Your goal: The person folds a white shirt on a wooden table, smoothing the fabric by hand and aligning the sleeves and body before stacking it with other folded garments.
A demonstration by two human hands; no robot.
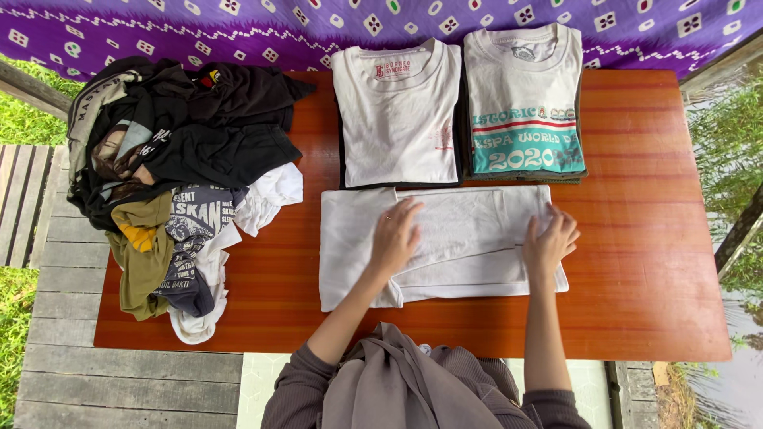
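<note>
I press my left hand (pixel 395 235) and right hand (pixel 550 241), both spread flat, on one white shirt (pixel 445 246). Behind lie two folded stacks (pixel 397 111); one unfolded heap (pixel 171 159) sits left.

shirt: white shirt (pixel 445 246), the one under both hands
state: partly folded, sides turned in, forming a long rectangle
pose: flat, long side running left to right, lower edge slightly uneven with a layer showing
place: near the front middle of the table, just below two folded shirts stacked at the far edge
</note>
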